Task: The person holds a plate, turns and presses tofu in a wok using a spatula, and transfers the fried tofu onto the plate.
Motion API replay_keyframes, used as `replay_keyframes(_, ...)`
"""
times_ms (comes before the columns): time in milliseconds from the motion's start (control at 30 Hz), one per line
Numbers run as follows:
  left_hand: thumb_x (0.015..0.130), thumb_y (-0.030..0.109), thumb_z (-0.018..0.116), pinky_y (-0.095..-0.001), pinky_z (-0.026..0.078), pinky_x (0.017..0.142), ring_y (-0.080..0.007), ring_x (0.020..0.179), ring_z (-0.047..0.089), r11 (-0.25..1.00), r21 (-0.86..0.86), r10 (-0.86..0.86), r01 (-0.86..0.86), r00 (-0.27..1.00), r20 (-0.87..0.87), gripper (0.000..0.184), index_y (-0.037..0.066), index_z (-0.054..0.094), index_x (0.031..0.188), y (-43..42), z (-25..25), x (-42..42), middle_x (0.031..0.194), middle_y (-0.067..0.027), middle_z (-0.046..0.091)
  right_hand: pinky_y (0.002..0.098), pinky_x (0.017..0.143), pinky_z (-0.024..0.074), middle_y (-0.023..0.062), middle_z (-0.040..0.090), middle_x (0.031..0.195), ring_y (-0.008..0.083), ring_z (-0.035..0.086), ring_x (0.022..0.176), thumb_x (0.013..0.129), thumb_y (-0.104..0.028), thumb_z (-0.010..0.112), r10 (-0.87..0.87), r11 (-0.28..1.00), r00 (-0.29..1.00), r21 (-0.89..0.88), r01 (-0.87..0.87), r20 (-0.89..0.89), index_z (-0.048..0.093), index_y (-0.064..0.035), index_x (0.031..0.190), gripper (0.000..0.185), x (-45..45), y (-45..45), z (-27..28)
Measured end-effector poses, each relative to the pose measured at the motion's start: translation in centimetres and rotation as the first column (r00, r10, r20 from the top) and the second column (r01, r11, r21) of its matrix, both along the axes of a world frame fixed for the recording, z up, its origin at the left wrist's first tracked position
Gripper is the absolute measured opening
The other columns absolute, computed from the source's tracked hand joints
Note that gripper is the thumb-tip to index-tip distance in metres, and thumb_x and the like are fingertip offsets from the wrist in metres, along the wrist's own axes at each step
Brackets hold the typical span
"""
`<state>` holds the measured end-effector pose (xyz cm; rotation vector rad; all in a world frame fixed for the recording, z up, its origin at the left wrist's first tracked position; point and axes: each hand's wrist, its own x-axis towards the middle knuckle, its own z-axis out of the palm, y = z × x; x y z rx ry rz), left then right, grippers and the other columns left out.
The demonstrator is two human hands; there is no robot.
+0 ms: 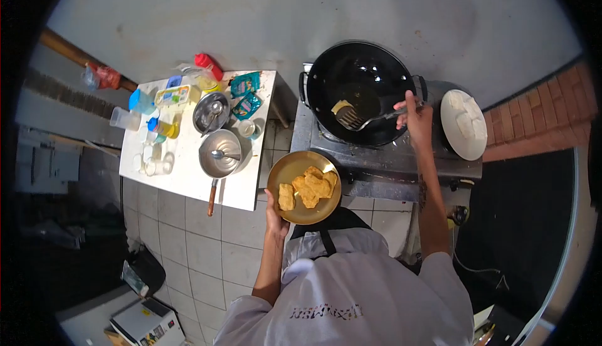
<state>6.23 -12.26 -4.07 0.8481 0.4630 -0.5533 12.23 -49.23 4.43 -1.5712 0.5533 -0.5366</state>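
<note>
Pale shirt (376,283) of the wearer fills the near foreground, both forearms reaching out from it. Left hand (274,216): grasping the gold plate (282,173) by its lower-left rim, thumb at the edge; the fingers under it are mostly hidden. Plate bears a cluster of overlapping golden fried pieces (315,186), a single piece (286,196) just to their left. Right hand (414,117): closed around the handle of a slotted turner (351,121), near the right side of the black wok (376,57). Key relation: a pale piece (342,105) lies in the wok, left of the right hand, at the far side of the turner's head. Turner's long axis runs leftward and slightly toward the body from that hand, so the head meets or overlaps the piece; cannot tell whether it bears any weight. Right hand is the nearer of the two to the piece. Gold plate sits outside the wok, bodyward and left of the piece. Beyond the wok's right handle: white oval plate (456,136) with white slabs (467,111), long axis pointing roughly away from the wearer.
</note>
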Motion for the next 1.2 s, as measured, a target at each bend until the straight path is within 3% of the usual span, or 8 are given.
replay_keyframes(233,0.093,0.054,0.03,-0.0396,0.039,0.1,-0.0254,0.121,0.044,0.987,-0.032,-0.158,0.157,0.987,-0.007,0.064,0.006,0.034,0.134,0.1,-1.4,0.4,0.132,-0.011,0.044,0.0263,0.054,0.0519,0.0137,0.061,0.086,0.014,0.058,0.057,0.093,-0.04,0.047,0.154,0.988,0.983,0.043,-0.151,-0.097,0.047,0.0015,0.095,0.042,-0.8,-1.3,2.4)
replay_keyframes(300,0.09,0.059,0.031,-0.0388,0.04,0.099,-0.0247,0.122,0.044,0.976,-0.048,-0.214,0.214,0.977,0.013,0.07,0.006,0.032,0.136,-0.4,-1.8,0.2,0.134,-0.012,0.043,0.0255,0.056,0.0537,0.0131,0.061,0.086,0.0136,0.06,0.061,0.093,-0.036,0.049,0.295,0.955,0.952,0.062,-0.29,-0.085,0.045,0.0026,0.098,0.039,-1.0,-1.7,2.9)
replay_keyframes(500,0.091,0.058,0.029,-0.0373,0.042,0.098,-0.0246,0.121,0.045,0.961,-0.022,-0.274,0.274,0.961,0.023,0.069,0.005,0.032,0.135,-3.8,-0.5,-0.7,0.133,-0.0122,0.044,0.0246,0.059,0.0537,0.0116,0.061,0.088,0.0131,0.06,0.063,0.095,-0.03,0.046,0.316,0.947,0.945,-0.035,-0.32,-0.088,0.048,0.0024,0.093,0.032,-2.1,-2.1,3.2)
replay_keyframes(600,0.091,0.058,0.028,-0.0372,0.042,0.097,-0.0245,0.12,0.046,0.959,-0.02,-0.283,0.283,0.959,0.013,0.069,0.005,0.033,0.135,-5.7,-0.1,-1.4,0.132,-0.0124,0.044,0.0266,0.063,0.0532,0.0148,0.06,0.098,0.0135,0.06,0.067,0.098,-0.023,0.041,0.314,0.947,0.949,-0.067,-0.314,-0.013,0.045,0.0012,0.095,0.025,-2.6,-2.9,2.9)
replay_keyframes(867,0.091,0.058,0.025,-0.0374,0.038,0.1,-0.0237,0.123,0.043,0.969,-0.025,-0.245,0.245,0.97,-0.006,0.07,0.005,0.031,0.136,-13.4,-1.5,-3.6,0.135,-0.0122,0.041,0.0282,0.064,0.053,0.017,0.059,0.1,0.0138,0.06,0.069,0.098,-0.022,0.04,0.409,0.91,0.905,-0.125,-0.395,0.116,0.046,0.002,0.096,0.025,-3.5,-8.8,4.4)
replay_keyframes(1000,0.092,0.058,0.024,-0.0384,0.031,0.104,-0.0227,0.126,0.038,0.979,-0.091,-0.191,0.182,0.976,-0.104,0.069,0.008,0.031,0.137,-18.8,-2.8,-5.8,0.137,-0.0094,0.04,0.0267,0.06,0.0529,0.0154,0.061,0.096,0.0129,0.06,0.065,0.097,-0.02,0.042,0.427,0.903,0.886,-0.043,-0.427,0.178,0.047,0.0027,0.097,0.024,-4.3,-12.1,4.9)
replay_keyframes(1200,0.091,0.059,0.023,-0.0393,0.031,0.104,-0.0229,0.125,0.04,0.989,-0.032,-0.143,0.142,0.989,-0.037,0.07,0.006,0.032,0.136,-26.0,-3.0,-8.2,0.136,-0.0102,0.04,0.0294,0.063,0.0528,0.0177,0.059,0.099,0.0165,0.061,0.068,0.098,-0.025,0.039,0.441,0.884,0.883,0.094,-0.458,0.159,0.046,0.0024,0.098,0.028,-5.5,-15.9,4.9)
